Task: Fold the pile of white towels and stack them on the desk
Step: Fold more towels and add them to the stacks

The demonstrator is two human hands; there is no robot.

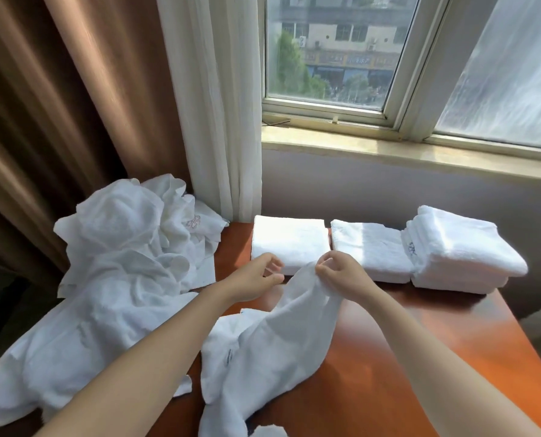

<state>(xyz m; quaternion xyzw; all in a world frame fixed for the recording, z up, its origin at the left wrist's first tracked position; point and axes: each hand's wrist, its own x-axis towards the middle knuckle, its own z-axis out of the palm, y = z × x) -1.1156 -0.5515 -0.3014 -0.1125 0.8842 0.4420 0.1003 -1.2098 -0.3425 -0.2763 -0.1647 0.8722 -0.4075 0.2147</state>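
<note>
A loose white towel (272,348) hangs in front of me over the orange-brown desk (404,357). My right hand (341,274) pinches its top edge and lifts it. My left hand (256,279) hovers just left of that edge with its fingers loosely curled, holding nothing. A crumpled pile of white towels (115,279) covers the desk's left side. Along the desk's far edge lie folded towels: one (289,242) at left, one (370,250) in the middle, and a stack of several (461,253) at right.
A brown curtain (58,105) and a white sheer curtain (215,105) hang behind the pile. A window (341,52) and its stone sill (389,152) stand behind the folded towels. The desk's right edge drops off near the stack.
</note>
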